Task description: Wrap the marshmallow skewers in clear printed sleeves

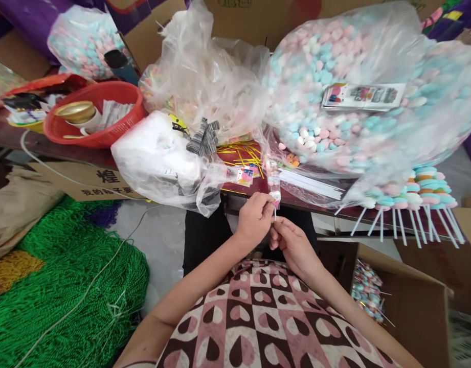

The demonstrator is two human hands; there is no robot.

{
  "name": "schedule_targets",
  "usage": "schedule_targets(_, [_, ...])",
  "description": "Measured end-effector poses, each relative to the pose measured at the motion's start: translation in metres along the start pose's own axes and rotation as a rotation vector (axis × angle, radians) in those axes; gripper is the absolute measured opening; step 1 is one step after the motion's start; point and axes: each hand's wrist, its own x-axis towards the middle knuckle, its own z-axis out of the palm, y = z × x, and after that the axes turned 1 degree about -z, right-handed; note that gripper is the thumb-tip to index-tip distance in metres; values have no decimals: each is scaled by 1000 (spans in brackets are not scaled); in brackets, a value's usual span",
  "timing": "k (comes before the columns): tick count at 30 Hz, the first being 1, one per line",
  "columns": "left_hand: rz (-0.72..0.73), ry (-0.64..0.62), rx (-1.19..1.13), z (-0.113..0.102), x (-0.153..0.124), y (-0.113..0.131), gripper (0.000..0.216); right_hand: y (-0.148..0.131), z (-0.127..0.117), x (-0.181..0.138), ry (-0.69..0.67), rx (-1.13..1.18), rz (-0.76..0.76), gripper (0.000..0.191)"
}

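Note:
A marshmallow skewer (273, 180) in a clear wrapper rests with its far end on the table edge. My left hand (254, 217) is closed on the lower end of its wrapper. The white stick (275, 213) comes out below those fingers. My right hand (292, 243) pinches at the stick's lower end, close under the left. Whether a tie is also in my fingers is too small to tell. Yellow twist ties (243, 152) lie loose beyond my hands, beside printed labels (245, 175). White sticks (310, 183) lie in a clear bag to the right.
Bulging bags of pastel marshmallows (319, 66) crowd the back. Unwrapped marshmallow skewers (430, 189) overhang the right table edge. A red basket (93, 140) stands left. An open carton (411, 301) holding wrapped skewers is low right; green cords (77, 271) pile low left.

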Motion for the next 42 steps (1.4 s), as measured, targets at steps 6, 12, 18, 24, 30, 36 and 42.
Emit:
schedule_targets(6, [272, -105, 188, -5, -4, 13, 24, -4, -3, 0, 60, -40, -210, 31])
schedule_targets(12, [-13, -22, -203, -4, -4, 13, 14, -13, -12, 4, 58, -125, -318, 21])
schedule_targets(18, [-49, -77, -171, -3, 2, 9, 24, -9, -15, 3, 2, -208, -333, 23])
schedule_targets(24, [225, 21, 234, -7, 4, 5, 26, -6, -11, 1, -23, -241, -332, 24])
schedule_targets(30, [238, 43, 443, -3, -2, 5, 16, -16, -4, 2, 69, -419, -403, 28])
schedule_targets(36, [-140, -117, -187, -12, -7, 5, 17, -19, -4, 5, 47, -377, -393, 28])
schedule_targets(42, [-361, -162, -973, -16, 9, 12, 34, -9, -5, 4, -41, -282, -314, 27])
